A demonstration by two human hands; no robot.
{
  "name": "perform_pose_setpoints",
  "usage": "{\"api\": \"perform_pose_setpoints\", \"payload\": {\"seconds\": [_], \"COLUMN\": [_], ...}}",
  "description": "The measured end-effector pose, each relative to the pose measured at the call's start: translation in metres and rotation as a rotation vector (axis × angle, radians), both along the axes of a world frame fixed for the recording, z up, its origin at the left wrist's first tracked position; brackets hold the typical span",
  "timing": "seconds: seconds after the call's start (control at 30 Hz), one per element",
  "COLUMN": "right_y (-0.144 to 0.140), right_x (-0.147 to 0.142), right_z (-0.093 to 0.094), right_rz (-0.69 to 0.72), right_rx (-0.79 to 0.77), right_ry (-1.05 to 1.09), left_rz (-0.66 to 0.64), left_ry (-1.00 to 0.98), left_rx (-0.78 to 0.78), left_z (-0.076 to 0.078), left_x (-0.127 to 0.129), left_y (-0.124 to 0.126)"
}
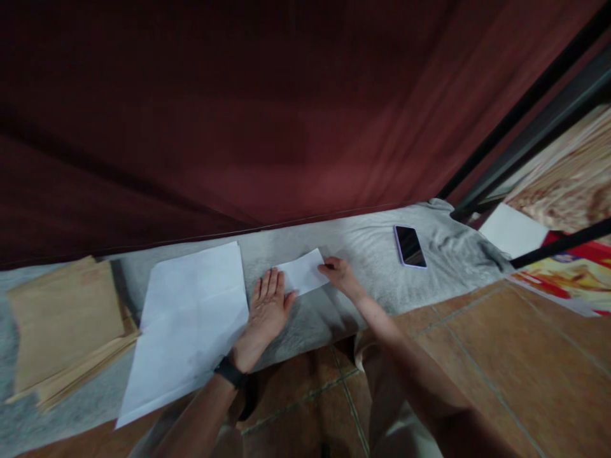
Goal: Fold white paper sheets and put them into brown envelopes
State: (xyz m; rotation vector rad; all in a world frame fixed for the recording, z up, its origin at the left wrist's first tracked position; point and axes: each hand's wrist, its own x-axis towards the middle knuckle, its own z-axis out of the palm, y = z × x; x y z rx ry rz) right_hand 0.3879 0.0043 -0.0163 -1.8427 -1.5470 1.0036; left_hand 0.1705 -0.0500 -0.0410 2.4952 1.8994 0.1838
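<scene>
A small white piece of paper (302, 272), perhaps folded, lies on the grey cloth between my hands. My left hand (268, 310) rests flat with its fingers stretched out, over the paper's left end. At the opposite end, my right hand (340, 275) pinches the paper's right edge between thumb and fingers. Left of my left hand lie large white sheets (191, 318) with faint crease lines. The part of the small paper beneath my left fingers is hidden.
Brown paper envelopes (67, 318) are piled at the far left. A phone (410, 246) lies on the grey cloth (372, 280) to the right. Behind hangs a dark red curtain (286, 127). Dark metal bars (534, 140) and a colourful printed box (568, 273) stand at the right.
</scene>
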Motion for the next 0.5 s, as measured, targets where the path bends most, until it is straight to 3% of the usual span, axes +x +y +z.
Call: {"api": "perform_pose_setpoints", "payload": {"seconds": [0.13,0.23,0.37,0.5], "right_y": [0.004,0.003,0.003,-0.003], "right_x": [0.005,0.007,0.01,0.014], "right_z": [0.001,-0.001,0.001,0.014], "right_rz": [-0.052,-0.079,-0.123,-0.125], "right_rx": [0.008,0.018,0.09,0.409], "right_ry": [0.519,0.677,0.593,0.308], "left_rz": [-0.108,-0.118,-0.148,-0.171], "left_ry": [-0.104,-0.188,-0.386,-0.647], "left_rx": [0.088,0.176,0.207,0.197], "left_z": [0.009,0.019,0.028,0.032], "left_x": [0.006,0.006,-0.003,-0.011], "left_y": [0.001,0.006,0.017,0.024]}}
